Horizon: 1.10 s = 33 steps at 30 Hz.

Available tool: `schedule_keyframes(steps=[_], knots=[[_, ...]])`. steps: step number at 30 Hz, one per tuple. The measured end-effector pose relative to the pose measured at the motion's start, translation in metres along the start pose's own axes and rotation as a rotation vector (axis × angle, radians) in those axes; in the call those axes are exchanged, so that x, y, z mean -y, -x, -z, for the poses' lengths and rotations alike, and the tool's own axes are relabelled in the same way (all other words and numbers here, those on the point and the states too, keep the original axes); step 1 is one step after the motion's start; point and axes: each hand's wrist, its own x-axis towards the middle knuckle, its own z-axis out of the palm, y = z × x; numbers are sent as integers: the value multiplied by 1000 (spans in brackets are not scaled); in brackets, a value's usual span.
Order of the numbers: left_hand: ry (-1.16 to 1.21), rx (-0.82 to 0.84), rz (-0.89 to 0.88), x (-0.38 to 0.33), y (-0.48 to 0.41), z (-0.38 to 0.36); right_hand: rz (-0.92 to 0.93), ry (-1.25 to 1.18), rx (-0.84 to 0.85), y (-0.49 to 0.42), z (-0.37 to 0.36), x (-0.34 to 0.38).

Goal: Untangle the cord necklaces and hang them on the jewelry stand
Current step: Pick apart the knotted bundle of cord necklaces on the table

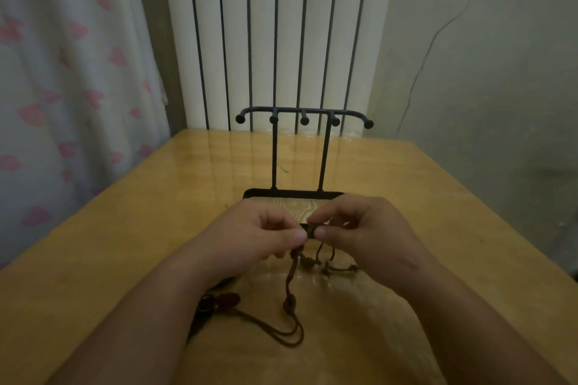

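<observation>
Two hands: I see both held just above the table (pixel 438 197), fingertips meeting in front of the stand's base.
Left hand (pixel 266 234): thumb and curled fingers pinch the top of the cords.
Right hand (pixel 366 228): thumb and forefinger pinch the same knot, touching the left fingertips.
Necklaces (pixel 294 287): brown cords hang from the pinch, trail onto the table between the forearms and end in a loop; dark beads (pixel 219 300) lie beside the left forearm.
Stand (pixel 323 153): black, upright, just behind the hands; I count five knobbed hooks (pixel 304 120) along its top bar.
Backdrop: white radiator (pixel 281 25), flowered curtain (pixel 62 72) on the left.
</observation>
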Motion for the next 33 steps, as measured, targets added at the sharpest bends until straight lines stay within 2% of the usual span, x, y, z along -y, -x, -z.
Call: schedule_keyframes(steps=[5, 8, 11, 15, 20, 27, 33], knots=[[96, 27, -22, 0, -1, -3, 11, 49, -111, 1, -2, 2], [151, -27, -21, 3, -1, -4, -21, 34, -189, -1, -3, 1], [194, -78, -38, 6, -3, -3, -36, -45, -160, -2, -2, 1], [205, -115, -75, 7, -6, -2, 36, -114, -166, 1, -4, 3], [207, -131, -85, 10, -7, -3, 95, -67, -169, 2, -8, 5], [254, -142, -61, 10, -8, -2, -20, -10, -152, 0, -7, 3], [335, -159, -62, 10, -8, -1, -145, -17, 6, -1, -12, 1]])
